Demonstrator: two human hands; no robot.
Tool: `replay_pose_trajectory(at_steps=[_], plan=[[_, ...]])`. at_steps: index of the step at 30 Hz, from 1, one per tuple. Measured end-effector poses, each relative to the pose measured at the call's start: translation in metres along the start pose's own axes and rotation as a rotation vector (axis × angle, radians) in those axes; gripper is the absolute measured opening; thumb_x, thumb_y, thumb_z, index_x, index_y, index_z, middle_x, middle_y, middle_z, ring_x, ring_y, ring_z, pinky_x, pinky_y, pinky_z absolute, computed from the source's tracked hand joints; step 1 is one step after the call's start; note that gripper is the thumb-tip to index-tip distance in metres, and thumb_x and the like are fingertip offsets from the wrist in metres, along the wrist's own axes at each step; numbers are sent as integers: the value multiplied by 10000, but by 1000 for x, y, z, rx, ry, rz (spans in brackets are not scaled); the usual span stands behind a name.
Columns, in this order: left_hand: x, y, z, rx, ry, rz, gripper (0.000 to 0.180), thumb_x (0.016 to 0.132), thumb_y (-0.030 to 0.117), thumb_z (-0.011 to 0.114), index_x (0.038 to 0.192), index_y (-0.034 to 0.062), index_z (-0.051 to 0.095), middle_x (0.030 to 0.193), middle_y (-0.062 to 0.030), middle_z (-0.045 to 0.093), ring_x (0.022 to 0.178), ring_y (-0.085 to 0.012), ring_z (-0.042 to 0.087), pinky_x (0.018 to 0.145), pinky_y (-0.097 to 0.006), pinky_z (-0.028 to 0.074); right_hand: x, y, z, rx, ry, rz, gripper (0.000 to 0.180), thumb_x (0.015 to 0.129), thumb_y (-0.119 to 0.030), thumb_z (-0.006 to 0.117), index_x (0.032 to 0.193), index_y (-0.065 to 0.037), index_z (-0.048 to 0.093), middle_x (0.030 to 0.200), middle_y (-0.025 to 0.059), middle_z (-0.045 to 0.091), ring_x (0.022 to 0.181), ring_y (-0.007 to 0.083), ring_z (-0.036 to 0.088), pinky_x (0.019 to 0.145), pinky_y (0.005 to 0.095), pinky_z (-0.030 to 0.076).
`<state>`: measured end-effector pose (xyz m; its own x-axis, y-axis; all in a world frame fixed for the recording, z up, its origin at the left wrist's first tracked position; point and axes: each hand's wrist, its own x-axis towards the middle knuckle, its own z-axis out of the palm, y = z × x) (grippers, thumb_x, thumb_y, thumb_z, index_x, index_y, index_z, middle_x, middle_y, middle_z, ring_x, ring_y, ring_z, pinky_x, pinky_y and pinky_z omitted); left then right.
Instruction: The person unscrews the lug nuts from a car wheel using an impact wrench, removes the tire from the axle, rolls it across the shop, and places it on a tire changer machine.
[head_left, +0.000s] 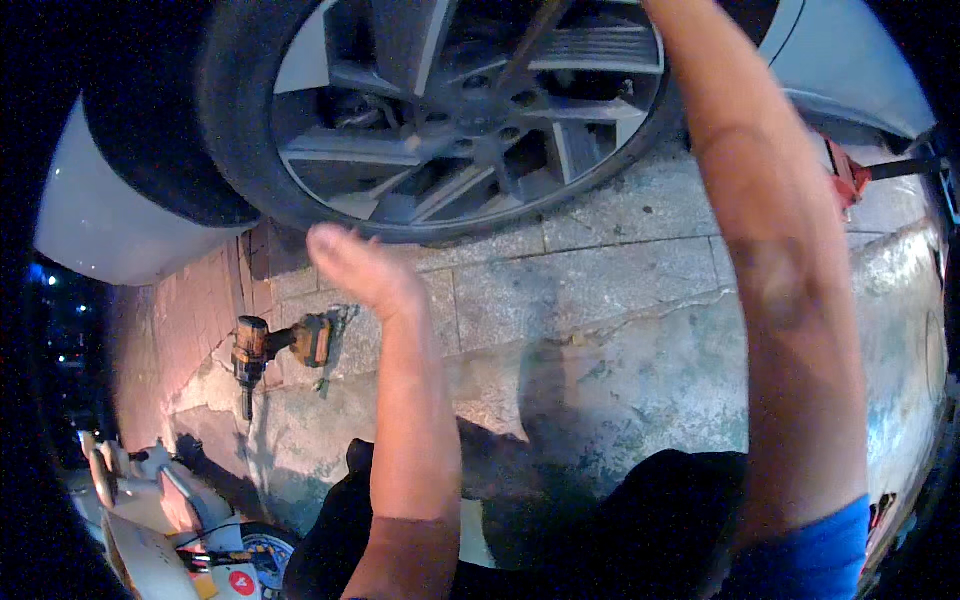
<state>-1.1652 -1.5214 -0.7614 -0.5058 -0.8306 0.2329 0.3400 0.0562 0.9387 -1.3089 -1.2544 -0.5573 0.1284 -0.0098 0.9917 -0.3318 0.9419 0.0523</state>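
Note:
A car wheel point(440, 110) with a black tyre and silver spoked rim fills the top of the view, held up off the stone paving point(600, 300). My left hand point(350, 262) is just under the tyre's lower edge, fingers together and flat, with nothing in it. My right forearm point(770, 260) reaches up past the right side of the rim; its hand is out of frame above. A yellow and black cordless impact wrench point(270, 350) lies on the paving to the left of my left arm.
The white car body point(120, 220) curves around the wheel arch at left and upper right. A red jack point(848, 172) stands under the car at right. A parked scooter point(150, 500) sits at lower left. My dark-trousered knees point(640, 530) are at the bottom.

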Motion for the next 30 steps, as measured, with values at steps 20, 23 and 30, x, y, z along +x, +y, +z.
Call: replay_pose_trajectory(at_steps=[20, 23, 30], plan=[[84, 81, 114, -185, -667, -539, 280, 820, 329, 651, 866, 95, 505, 670, 17, 454, 497, -87, 394, 484, -266, 380, -40, -89, -229, 648, -1125, 655, 263, 820, -145, 567, 1035, -5, 513, 994, 182, 539, 912, 339, 525, 804, 394, 428], [78, 84, 116, -166, -643, -604, 255, 854, 250, 607, 950, 31, 518, 723, -9, 508, 546, -89, 417, 492, -258, 384, 50, -104, -309, 655, -1571, 707, 344, 769, -228, 661, 1017, -32, 526, 991, 157, 555, 921, 334, 530, 794, 416, 430], [80, 188, 1, 666, -974, -711, 606, 844, 263, 596, 1323, 22, 314, 1196, -115, 491, 953, -240, 547, 729, -333, 480, 70, -163, -463, 160, -2080, 1337, 328, 797, -266, 610, 1034, -44, 561, 1025, 192, 569, 962, 357, 544, 794, 417, 445]])
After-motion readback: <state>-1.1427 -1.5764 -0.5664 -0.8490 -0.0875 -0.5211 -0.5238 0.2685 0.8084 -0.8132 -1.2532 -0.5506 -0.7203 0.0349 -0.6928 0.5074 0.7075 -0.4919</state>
